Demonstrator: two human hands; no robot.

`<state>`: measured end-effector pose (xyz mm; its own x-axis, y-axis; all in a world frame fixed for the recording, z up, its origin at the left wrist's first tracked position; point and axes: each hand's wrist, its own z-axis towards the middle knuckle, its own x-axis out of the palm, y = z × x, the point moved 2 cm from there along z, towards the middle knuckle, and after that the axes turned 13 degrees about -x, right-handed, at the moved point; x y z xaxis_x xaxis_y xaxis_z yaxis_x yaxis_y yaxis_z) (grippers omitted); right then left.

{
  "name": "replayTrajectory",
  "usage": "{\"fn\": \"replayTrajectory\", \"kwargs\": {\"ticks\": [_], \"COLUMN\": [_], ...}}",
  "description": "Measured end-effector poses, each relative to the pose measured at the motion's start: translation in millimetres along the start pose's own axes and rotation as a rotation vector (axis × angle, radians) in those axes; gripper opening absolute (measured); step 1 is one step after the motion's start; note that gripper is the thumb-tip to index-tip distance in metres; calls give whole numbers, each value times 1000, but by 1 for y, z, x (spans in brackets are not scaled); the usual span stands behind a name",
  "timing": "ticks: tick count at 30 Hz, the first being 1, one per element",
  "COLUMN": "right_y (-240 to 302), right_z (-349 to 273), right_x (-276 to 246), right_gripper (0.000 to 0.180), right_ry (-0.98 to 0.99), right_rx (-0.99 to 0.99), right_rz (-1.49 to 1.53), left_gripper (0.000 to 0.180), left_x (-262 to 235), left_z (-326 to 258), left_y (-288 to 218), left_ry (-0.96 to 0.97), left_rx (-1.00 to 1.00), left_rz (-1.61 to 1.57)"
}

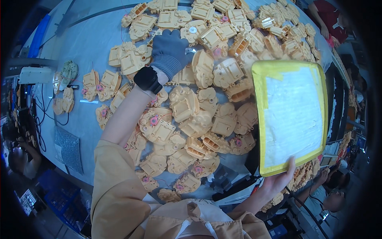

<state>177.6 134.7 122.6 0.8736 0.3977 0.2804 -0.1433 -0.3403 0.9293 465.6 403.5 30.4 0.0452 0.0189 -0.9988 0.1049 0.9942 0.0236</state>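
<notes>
My left hand (170,49), in a dark grey glove with a black watch (148,79) at the wrist, reaches over the far part of the pile. It rests on or just above the cream-coloured plastic housings (135,57); its fingers point away and curl down out of sight, so any grip is hidden. At the right, my bare right hand (279,181) grips the near edge of a white tray (294,115) with yellow tape round its rim, thumb on top. The tray is held up and tilted beside the pile, covering part of it.
Many similar housings (185,103) are heaped on the blue-grey table (91,28), some with pink round parts and red wires. A bubble-wrap sheet (68,149) and a green cloth-like bundle (69,69) lie at the left. Another person (332,20) stands at the far right; others sit farther off.
</notes>
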Motion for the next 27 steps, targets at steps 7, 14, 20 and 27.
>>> {"fn": "replayTrajectory", "kwargs": {"ticks": [7,14,20,27], "right_y": [1,6,8,8], "right_z": [-4,-16,-40,-78], "right_x": [2,-2,-27,-42], "right_gripper": [55,55,48,43], "right_ry": [12,-9,96,279], "right_rx": [7,-2,113,286], "right_rz": [-40,-112,-179,-329], "left_gripper": [24,21,17,17], "left_x": [8,8,10,3], "left_z": [5,8,10,6], "left_y": [-8,-7,4,13], "left_ry": [10,17,-9,5], "left_rx": [-59,-36,-79,-93], "left_rz": [-38,-34,19,-101]}}
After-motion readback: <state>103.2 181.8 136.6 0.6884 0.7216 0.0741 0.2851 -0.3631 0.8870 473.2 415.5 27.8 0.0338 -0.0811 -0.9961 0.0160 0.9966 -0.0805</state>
